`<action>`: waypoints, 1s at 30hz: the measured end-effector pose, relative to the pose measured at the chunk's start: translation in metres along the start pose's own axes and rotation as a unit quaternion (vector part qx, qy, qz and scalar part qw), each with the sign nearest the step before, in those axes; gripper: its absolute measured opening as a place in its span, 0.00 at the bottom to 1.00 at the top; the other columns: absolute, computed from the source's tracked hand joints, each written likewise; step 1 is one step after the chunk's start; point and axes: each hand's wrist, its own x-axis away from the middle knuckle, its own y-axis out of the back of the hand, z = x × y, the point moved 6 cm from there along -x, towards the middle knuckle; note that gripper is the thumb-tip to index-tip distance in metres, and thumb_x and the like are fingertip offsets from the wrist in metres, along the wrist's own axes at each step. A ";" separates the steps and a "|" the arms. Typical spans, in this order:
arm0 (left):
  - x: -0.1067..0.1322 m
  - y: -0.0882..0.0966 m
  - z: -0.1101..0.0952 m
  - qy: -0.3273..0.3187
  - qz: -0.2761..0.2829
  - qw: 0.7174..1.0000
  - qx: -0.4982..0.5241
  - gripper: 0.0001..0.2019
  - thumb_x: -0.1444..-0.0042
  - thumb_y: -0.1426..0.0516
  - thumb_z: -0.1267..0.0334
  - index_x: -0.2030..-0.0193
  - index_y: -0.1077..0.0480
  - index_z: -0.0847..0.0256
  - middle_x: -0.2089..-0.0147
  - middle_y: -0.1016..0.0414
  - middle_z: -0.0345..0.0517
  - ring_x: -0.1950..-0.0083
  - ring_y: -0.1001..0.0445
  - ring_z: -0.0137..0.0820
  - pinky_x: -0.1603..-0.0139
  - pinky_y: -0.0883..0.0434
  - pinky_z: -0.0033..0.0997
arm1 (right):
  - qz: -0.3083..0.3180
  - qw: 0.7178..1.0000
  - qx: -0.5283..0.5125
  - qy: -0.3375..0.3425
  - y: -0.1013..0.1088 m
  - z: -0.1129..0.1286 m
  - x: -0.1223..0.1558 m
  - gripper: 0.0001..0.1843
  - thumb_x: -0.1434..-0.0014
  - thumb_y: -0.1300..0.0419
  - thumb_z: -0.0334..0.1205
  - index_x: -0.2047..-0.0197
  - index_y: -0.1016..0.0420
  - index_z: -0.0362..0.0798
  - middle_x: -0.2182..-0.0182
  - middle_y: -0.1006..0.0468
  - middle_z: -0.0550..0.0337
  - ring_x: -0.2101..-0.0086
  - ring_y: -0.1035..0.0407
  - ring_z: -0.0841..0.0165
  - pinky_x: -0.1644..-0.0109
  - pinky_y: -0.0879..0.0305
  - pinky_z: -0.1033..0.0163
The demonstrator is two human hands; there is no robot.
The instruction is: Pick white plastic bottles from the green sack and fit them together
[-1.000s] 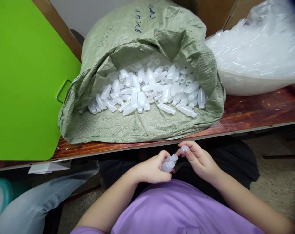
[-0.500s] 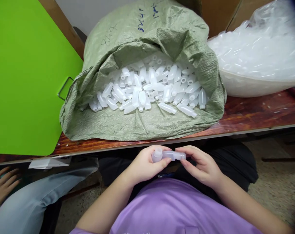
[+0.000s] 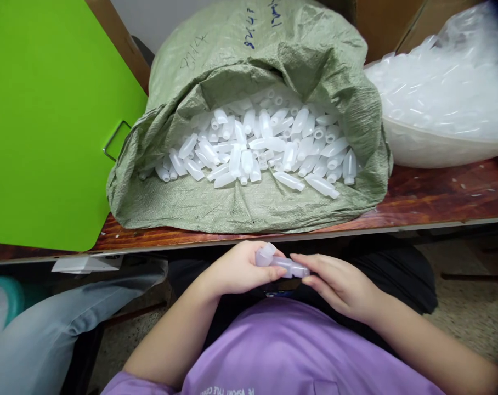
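Observation:
Above my lap, my left hand (image 3: pixel 249 269) is closed around small translucent plastic tubes. One tube (image 3: pixel 282 267) lies sideways between its thumb and fingers, pointing right. A second tube (image 3: pixel 266 253) sticks up beside it at the index finger. At the right end of the sideways tube is a short, clear cap-like piece (image 3: pixel 301 271). My right hand (image 3: pixel 331 277) pinches that piece between thumb and fingertips. Beyond my hands, an open green woven sack (image 3: pixel 249 211) holds many similar white tubes (image 3: pixel 265 144) with narrow necks.
A green board (image 3: pixel 47 126) with a wire handle stands at left. A bulging clear bag (image 3: pixel 450 104) in a pale tub sits right, on the reddish wooden table (image 3: pixel 438 200). Another person's jeans leg (image 3: pixel 47 340) and a teal bucket (image 3: pixel 14 299) are at lower left.
The held tube now tilts slightly down to the right, and the second tube leans more. The other person's hand has left the lower left. The whole view has shifted a little.

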 end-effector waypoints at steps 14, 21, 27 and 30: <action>0.004 0.000 -0.018 -0.152 -0.156 0.949 -0.227 0.11 0.44 0.42 0.62 0.55 0.28 0.60 0.56 0.24 0.45 0.56 0.26 0.32 0.53 0.32 0.29 | -0.055 0.982 -0.087 -0.156 -0.011 -0.030 0.008 0.09 0.37 0.48 0.39 0.57 0.28 0.50 0.67 0.24 0.57 0.66 0.28 0.70 0.62 0.29 0.65; 0.008 -0.001 -0.023 -0.181 -0.169 0.937 -0.246 0.11 0.43 0.43 0.64 0.53 0.29 0.62 0.55 0.26 0.47 0.56 0.27 0.31 0.53 0.32 0.28 | -0.096 0.980 -0.096 -0.144 -0.012 -0.028 0.010 0.18 0.40 0.43 0.45 0.48 0.33 0.48 0.55 0.25 0.51 0.57 0.28 0.64 0.55 0.28 0.60; 0.012 -0.003 -0.023 -0.203 -0.156 0.930 -0.265 0.12 0.41 0.45 0.64 0.51 0.30 0.63 0.56 0.27 0.48 0.56 0.28 0.31 0.53 0.32 0.27 | -0.035 0.961 -0.165 -0.217 -0.021 -0.032 0.006 0.16 0.34 0.55 0.45 0.62 0.30 0.47 0.74 0.25 0.58 0.74 0.29 0.71 0.71 0.30 0.67; 0.015 -0.003 -0.022 -0.208 -0.160 0.929 -0.260 0.12 0.41 0.45 0.64 0.51 0.31 0.62 0.55 0.27 0.48 0.55 0.28 0.31 0.52 0.32 0.28 | -0.090 0.990 -0.052 -0.095 -0.008 -0.016 -0.001 0.13 0.39 0.45 0.42 0.52 0.34 0.47 0.61 0.24 0.52 0.62 0.28 0.66 0.59 0.28 0.61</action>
